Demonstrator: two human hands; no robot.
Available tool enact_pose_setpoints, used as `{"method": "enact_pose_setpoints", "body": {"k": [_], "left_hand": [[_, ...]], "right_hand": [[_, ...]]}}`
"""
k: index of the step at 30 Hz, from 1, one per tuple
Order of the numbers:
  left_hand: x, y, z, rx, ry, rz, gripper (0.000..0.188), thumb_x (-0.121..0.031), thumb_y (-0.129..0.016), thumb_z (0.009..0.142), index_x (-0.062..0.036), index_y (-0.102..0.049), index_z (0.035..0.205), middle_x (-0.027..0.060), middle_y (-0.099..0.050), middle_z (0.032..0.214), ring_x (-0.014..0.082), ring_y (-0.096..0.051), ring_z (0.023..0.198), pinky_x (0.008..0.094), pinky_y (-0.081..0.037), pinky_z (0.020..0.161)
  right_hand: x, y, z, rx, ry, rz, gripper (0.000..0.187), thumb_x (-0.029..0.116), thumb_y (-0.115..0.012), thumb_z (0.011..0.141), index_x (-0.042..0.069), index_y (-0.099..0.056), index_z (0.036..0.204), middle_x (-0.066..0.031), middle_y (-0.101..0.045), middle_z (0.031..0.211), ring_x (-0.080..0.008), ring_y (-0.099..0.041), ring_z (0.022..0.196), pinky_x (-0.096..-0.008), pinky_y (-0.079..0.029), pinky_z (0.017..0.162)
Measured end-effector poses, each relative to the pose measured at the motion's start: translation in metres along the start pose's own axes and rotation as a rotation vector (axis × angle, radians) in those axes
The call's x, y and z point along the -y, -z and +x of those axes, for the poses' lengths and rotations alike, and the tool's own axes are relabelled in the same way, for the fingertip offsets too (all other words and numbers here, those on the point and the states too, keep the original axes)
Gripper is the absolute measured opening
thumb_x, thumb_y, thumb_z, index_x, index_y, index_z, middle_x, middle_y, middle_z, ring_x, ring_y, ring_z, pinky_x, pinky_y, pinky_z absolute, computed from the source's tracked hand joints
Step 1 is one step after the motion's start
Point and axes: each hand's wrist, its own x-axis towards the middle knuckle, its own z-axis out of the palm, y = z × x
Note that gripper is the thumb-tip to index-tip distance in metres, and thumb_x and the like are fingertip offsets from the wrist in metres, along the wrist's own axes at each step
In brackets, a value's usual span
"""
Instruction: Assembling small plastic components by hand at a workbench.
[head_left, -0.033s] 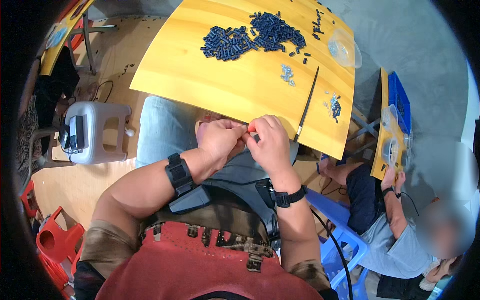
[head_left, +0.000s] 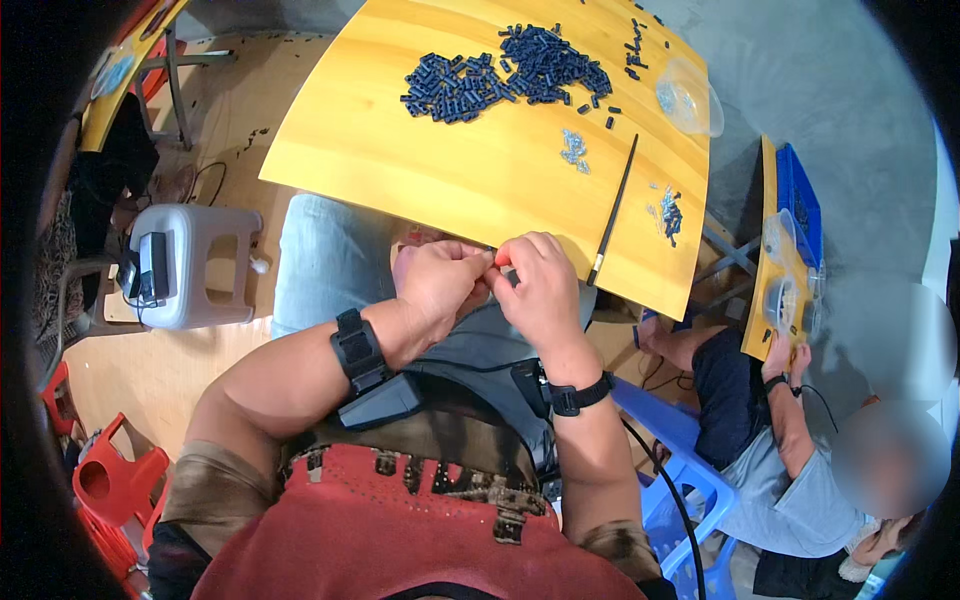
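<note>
Just off the near edge of the yellow table (head_left: 400, 180), my left hand (head_left: 440, 280) and my right hand (head_left: 542, 290) meet with fingertips pinched together. A small black piece (head_left: 510, 274) shows between the fingers of my right hand; the rest of it is covered. What the left fingertips grip is hidden. On the table beyond lie two heaps of small black tubular parts (head_left: 455, 88). A small pile of silvery bits (head_left: 574, 150) sits nearer to me. Right of it lies a long thin black stick (head_left: 615, 205), slanting toward the near edge.
Another small pile of dark and silvery bits (head_left: 670, 215) lies at the table's right. Behind it stands a clear round container (head_left: 705, 105). A grey stool (head_left: 190, 265) is at left, red stools (head_left: 120, 475) lower left. Another person (head_left: 790, 460) works at right, beside a blue bin (head_left: 800, 205).
</note>
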Motion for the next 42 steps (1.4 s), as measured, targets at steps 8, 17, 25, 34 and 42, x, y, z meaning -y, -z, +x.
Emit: {"method": "enact_pose_setpoints", "body": {"k": [8,17,25,34,42], "left_hand": [[0.018,-0.004,0.015,-0.02,-0.134,-0.226,0.017,-0.01,-0.054,0.088,0.0013,-0.06,0.076,0.0042,-0.055,0.062,0.008,-0.046,0.046,0.0204,-0.034,0.041],[0.008,0.006,0.016,-0.004,-0.048,-0.028,0.012,-0.008,-0.053,0.088,-0.0011,-0.061,0.083,0.0051,-0.061,0.077,0.0118,-0.056,0.063,0.0245,-0.043,0.054],[-0.01,0.011,-0.009,0.159,-0.123,-0.026,0.016,-0.016,-0.054,0.091,-0.0028,-0.063,0.09,0.0018,-0.063,0.08,0.0087,-0.057,0.067,0.0221,-0.046,0.06],[-0.019,0.008,-0.024,0.282,-0.085,0.158,0.022,-0.019,-0.056,0.089,-0.0005,-0.062,0.1,0.0098,-0.066,0.092,0.0142,-0.064,0.079,0.024,-0.051,0.071],[-0.011,0.015,-0.015,0.2,-0.082,0.072,0.017,-0.016,-0.055,0.089,-0.0032,-0.061,0.099,0.0073,-0.066,0.091,0.0127,-0.064,0.077,0.0232,-0.05,0.07]], "right_hand": [[0.0,0.0,0.002,-0.008,0.018,0.022,0.016,0.007,-0.068,0.065,0.004,-0.053,0.072,-0.0115,-0.054,0.074,-0.032,-0.053,0.075,-0.0402,-0.044,0.065],[-0.001,0.002,0.006,0.004,-0.007,0.056,0.016,0.007,-0.066,0.064,0.004,-0.052,0.072,-0.0124,-0.054,0.074,-0.0319,-0.054,0.078,-0.0407,-0.045,0.067],[0.005,0.004,-0.009,-0.095,-0.121,0.183,0.027,0.008,-0.07,0.064,0.003,-0.061,0.089,-0.011,-0.057,0.077,-0.0258,-0.057,0.075,-0.0329,-0.048,0.065],[-0.05,0.045,-0.099,-0.455,-0.484,0.476,0.025,0.007,-0.074,0.073,-0.001,-0.064,0.094,-0.002,-0.061,0.074,-0.0058,-0.053,0.061,-0.0193,-0.044,0.055],[-0.133,0.044,-0.178,-0.726,-0.996,0.501,0.026,0.009,-0.07,0.079,-0.002,-0.061,0.101,0.0023,-0.055,0.068,-0.0037,-0.048,0.059,-0.0182,-0.039,0.055]]}}
